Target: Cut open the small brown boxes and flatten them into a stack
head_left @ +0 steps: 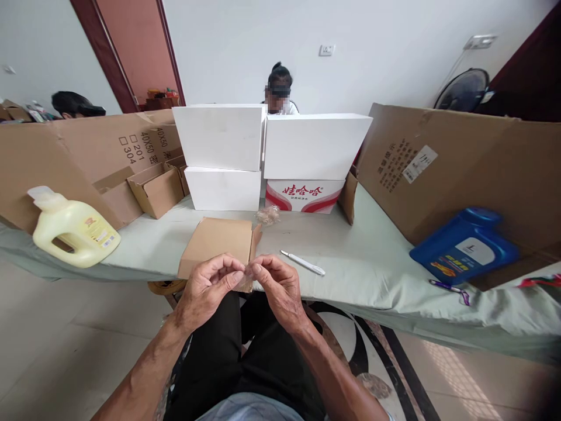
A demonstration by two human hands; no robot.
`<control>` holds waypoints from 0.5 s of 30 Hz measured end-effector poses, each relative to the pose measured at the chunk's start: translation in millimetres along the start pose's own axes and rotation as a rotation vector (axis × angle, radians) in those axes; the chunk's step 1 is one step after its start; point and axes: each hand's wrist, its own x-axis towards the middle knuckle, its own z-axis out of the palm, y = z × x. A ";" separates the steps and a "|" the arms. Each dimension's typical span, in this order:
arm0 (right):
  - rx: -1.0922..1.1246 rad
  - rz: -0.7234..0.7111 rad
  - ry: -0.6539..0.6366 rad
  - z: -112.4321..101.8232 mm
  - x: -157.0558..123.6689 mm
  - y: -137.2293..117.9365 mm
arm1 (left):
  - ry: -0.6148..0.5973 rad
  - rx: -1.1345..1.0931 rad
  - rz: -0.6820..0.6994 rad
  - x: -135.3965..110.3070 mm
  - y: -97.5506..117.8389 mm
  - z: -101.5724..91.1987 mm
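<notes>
My left hand (214, 286) and my right hand (277, 286) meet in front of me at the table's near edge. Both are closed in a pinch, fingertips almost touching. Between them shows a small see-through scrap (248, 272), like clear tape or film, too small to make out well. Just behind and below the fingers lies a closed brown cardboard box (221, 242), with a flap standing out on its right side. To the right of my right hand rests a white-handled craft knife (303, 263). A crumpled wad of clear film (268, 215) sits beyond the box.
White boxes (219, 137) stand stacked at the back, beside a red-and-white printed carton (304, 196). Large cardboard sheets (464, 175) wall both sides. A yellow jug (74, 231) is at left, a blue bottle (464, 245) and purple pen (449, 287) at right. Someone (280, 88) sits opposite.
</notes>
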 end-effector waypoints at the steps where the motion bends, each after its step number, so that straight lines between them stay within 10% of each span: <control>1: 0.000 0.001 -0.010 0.5 -1.3 -1.8 | 0.005 0.028 0.004 0.7 -0.6 0.5; 15: 0.080 0.094 -0.053 -1.8 -7.0 8.6 | 0.107 0.468 0.365 3.4 3.4 9.9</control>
